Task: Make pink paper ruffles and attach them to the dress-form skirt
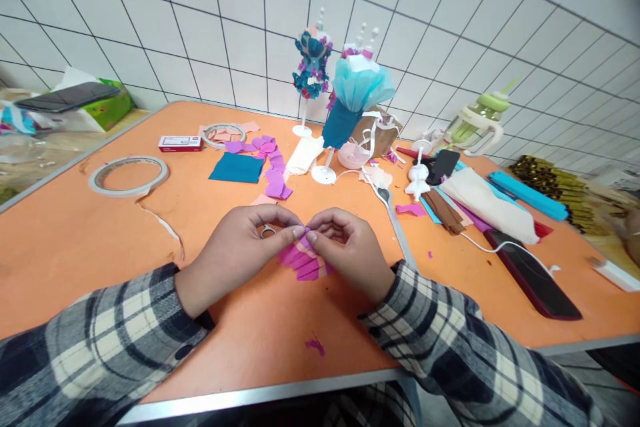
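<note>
Both our left hand point(243, 245) and right hand point(351, 250) pinch one half-gathered magenta pleated paper piece point(307, 269); far left, flat purple paper squares point(275, 187) look unworked

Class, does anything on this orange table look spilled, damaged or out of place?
Mostly litter: a shredded purple scrap lies loose near the front edge of the table, and a twisted strip trails from the tape roll, looking untidy.
</note>
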Available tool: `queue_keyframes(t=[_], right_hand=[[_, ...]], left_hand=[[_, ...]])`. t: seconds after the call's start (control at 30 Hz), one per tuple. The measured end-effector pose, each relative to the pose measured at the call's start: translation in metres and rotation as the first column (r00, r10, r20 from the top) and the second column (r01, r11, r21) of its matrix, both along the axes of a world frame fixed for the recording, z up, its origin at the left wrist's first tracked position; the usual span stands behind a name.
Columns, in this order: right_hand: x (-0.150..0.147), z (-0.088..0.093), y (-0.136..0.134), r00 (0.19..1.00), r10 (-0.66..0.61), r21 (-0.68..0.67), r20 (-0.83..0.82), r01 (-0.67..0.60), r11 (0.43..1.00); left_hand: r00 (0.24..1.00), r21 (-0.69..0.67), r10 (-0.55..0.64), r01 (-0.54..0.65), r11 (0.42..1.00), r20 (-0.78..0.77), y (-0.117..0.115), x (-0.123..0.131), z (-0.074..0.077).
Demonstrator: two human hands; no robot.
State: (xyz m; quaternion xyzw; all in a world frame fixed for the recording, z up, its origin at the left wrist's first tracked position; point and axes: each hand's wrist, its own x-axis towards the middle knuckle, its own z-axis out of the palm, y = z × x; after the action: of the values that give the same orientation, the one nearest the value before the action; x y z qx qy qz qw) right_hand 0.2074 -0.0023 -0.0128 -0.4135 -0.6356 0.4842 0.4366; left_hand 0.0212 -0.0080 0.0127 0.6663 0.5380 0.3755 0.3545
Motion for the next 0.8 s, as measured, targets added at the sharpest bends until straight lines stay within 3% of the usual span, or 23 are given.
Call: queue_keyframes(t=[0.13,0.3,0.43,0.6,0.8], right_hand=[[-0.001,0.001,0.001,1.000,-0.015,0.047,0.014,0.014,0.999],[-0.001,0.005,-0.003,1.000,0.006,0.053,0.002,-0.006,0.999],[-0.002,0.005,-0.004,1.000,0.008,0.080,0.015,-0.009,0.997],[0.000,0.002,-0.001,0.999,-0.042,0.121,0.031,0.038,0.992],[0.000,0.002,0.000,0.998,0.002,0.124,0.064,-0.010,0.992]], left_hand=[[0.988,-0.063,-0.063,0.073,0.995,0.140,0.000,-0.004,-0.005],[0.899,-0.160,-0.210,0.289,0.944,0.384,-0.001,-0.008,-0.008],[0.850,-0.233,-0.190,0.338,0.912,0.491,0.001,-0.009,-0.010],[0.921,-0.195,-0.176,0.255,0.947,0.346,0.005,-0.010,-0.010],[0.956,-0.166,-0.148,0.193,0.967,0.252,0.007,-0.011,-0.010]])
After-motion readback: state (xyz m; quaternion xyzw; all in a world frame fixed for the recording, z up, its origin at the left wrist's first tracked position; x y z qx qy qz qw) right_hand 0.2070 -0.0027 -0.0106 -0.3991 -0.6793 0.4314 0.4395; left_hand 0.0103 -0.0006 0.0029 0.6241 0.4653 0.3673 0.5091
